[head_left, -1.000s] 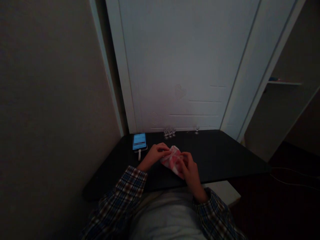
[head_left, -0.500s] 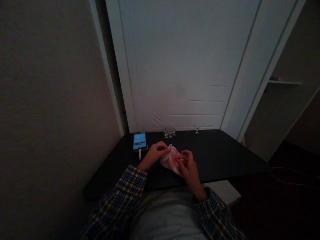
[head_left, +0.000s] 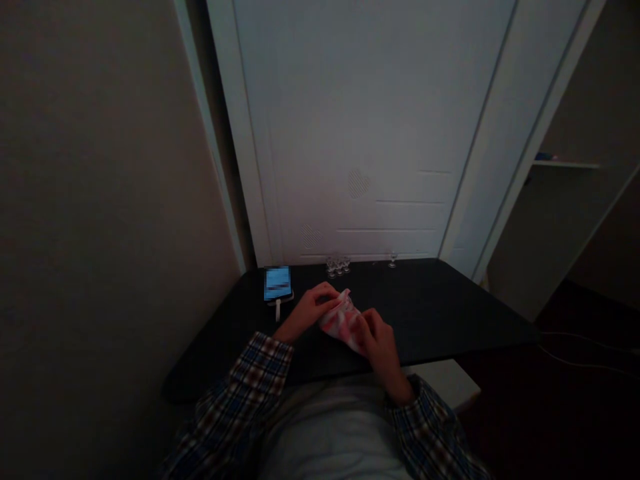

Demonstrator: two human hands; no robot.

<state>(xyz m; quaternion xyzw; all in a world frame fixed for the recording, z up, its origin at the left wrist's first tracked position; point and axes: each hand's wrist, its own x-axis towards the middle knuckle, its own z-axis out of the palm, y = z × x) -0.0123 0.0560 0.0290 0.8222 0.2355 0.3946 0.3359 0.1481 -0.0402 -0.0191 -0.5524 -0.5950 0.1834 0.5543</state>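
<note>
A small pink-and-white cloth pouch (head_left: pixel 343 324) is held between my two hands, just above or on the front part of the dark table; I cannot tell whether it touches. My left hand (head_left: pixel 316 305) pinches its upper left edge, where a folded corner sticks up. On the other side, the fingers of my right hand (head_left: pixel 379 337) are curled closed on the pouch's right edge. What lies inside the pouch, if anything, is hidden.
A phone (head_left: pixel 277 283) with a lit screen and a white plug lies at the back left of the black table (head_left: pixel 425 313). Several tiny clear glasses (head_left: pixel 339 266) stand in a cluster at the back, with a single one (head_left: pixel 393 260) farther right. A white door (head_left: pixel 380 120) rises behind.
My right hand's fingers have drawn together on the pouch's edge, where they were spread before. The pouch's top corner now stands more pointed. My left hand has barely moved.
</note>
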